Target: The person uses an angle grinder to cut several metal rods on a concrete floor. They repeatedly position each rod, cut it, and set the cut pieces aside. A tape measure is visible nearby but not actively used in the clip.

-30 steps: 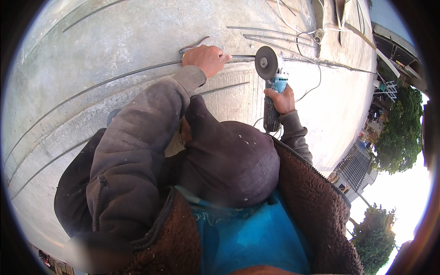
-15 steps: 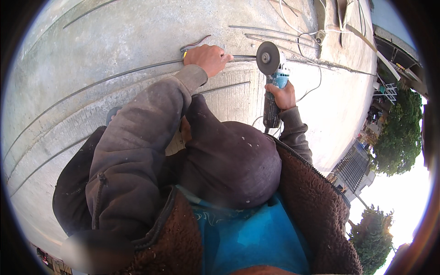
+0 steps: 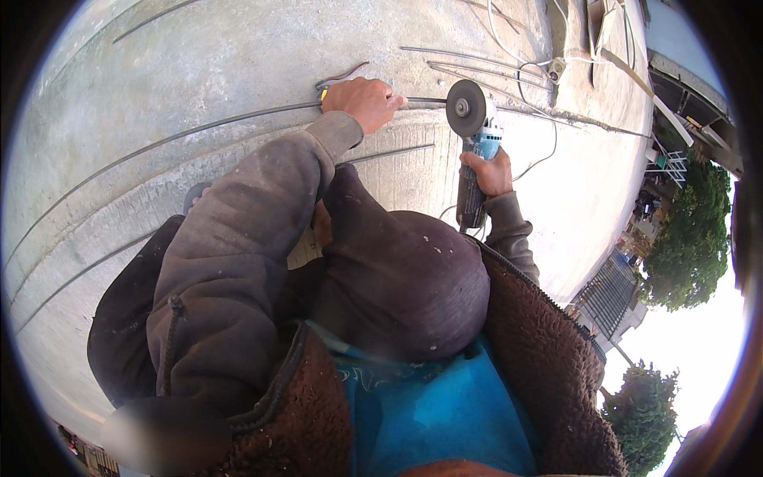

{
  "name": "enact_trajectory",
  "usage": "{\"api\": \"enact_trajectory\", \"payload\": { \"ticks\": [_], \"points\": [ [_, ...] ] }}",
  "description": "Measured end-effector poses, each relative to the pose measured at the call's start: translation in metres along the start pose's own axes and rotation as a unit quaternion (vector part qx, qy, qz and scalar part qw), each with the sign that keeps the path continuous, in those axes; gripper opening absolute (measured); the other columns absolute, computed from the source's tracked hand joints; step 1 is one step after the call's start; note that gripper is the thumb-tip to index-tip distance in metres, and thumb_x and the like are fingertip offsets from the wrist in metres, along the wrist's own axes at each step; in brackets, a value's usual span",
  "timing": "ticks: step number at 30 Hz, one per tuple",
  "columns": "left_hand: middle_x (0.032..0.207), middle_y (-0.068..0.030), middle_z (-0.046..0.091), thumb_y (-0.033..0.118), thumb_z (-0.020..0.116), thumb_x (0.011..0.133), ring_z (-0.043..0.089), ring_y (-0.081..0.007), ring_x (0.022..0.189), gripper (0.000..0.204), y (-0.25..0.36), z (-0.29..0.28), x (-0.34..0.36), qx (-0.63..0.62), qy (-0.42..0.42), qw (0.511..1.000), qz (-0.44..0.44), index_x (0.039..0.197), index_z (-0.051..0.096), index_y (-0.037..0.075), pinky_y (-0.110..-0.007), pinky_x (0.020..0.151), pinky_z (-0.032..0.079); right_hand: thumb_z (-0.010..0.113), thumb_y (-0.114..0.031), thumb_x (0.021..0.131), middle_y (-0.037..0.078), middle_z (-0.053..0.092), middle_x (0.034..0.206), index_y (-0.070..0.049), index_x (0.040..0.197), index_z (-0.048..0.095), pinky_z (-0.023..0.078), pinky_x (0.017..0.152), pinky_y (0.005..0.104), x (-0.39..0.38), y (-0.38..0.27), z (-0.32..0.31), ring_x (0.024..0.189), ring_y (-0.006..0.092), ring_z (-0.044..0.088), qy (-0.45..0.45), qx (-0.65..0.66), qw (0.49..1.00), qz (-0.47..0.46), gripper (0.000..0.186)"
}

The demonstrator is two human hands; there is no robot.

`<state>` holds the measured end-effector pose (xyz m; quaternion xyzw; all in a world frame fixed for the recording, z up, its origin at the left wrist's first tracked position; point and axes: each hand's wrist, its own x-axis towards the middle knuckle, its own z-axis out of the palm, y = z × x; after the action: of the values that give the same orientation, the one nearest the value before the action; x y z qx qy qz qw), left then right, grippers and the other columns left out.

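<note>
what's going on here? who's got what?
A person is crouched over a concrete surface. Their right hand grips an angle grinder, its disc up beside a long thin rod. The left hand is down at that rod, fingers by the stretch nearest the disc; its exact grip is hidden. A shorter rod lies nearer the person. I can't tell whether the disc is spinning or touching the long rod; no sparks show.
</note>
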<state>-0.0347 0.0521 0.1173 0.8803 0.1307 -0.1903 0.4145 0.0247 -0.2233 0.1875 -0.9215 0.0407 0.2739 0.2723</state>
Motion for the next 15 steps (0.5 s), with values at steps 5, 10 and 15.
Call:
{"api": "enact_trajectory", "payload": {
  "ticks": [5, 10, 15],
  "points": [
    [0.085, -0.0080, 0.073, 0.052, 0.058, 0.090, 0.070, -0.0267, 0.078, 0.040, -0.0003, -0.0007, -0.0004, 0.006, 0.001, 1.000, 0.000, 0.091, 0.075, 0.015, -0.042, 0.068, 0.053, 0.076, -0.019, 0.069, 0.010, 0.068, 0.083, 0.004, 0.101, 0.063, 0.051, 0.066, 0.0331, -0.0013, 0.0066, 0.0004, 0.072, 0.0173, 0.063, -0.003, 0.015, 1.000, 0.004, 0.041],
    [0.086, -0.0071, 0.073, 0.052, 0.057, 0.090, 0.070, -0.0258, 0.079, 0.040, -0.0021, 0.0009, 0.0050, 0.012, 0.011, 1.000, 0.002, 0.092, 0.075, 0.016, -0.041, 0.068, 0.054, 0.076, -0.019, 0.069, 0.011, 0.068, 0.084, 0.004, 0.101, 0.063, 0.051, 0.066, 0.0337, -0.0059, 0.0076, 0.0004, 0.073, 0.0180, 0.063, 0.008, -0.027, 1.000, -0.010, 0.042],
    [0.076, -0.0085, 0.069, 0.053, 0.054, 0.090, 0.067, -0.0295, 0.074, 0.044, -0.0062, 0.0067, 0.0080, -0.010, 0.037, 0.999, 0.005, 0.083, 0.073, 0.014, -0.044, 0.067, 0.051, 0.076, -0.020, 0.069, 0.011, 0.068, 0.084, 0.004, 0.101, 0.063, 0.051, 0.067, 0.0340, -0.0067, 0.0064, 0.0020, 0.073, 0.0184, 0.063, 0.002, -0.016, 1.000, -0.012, 0.042]
  ]
}}
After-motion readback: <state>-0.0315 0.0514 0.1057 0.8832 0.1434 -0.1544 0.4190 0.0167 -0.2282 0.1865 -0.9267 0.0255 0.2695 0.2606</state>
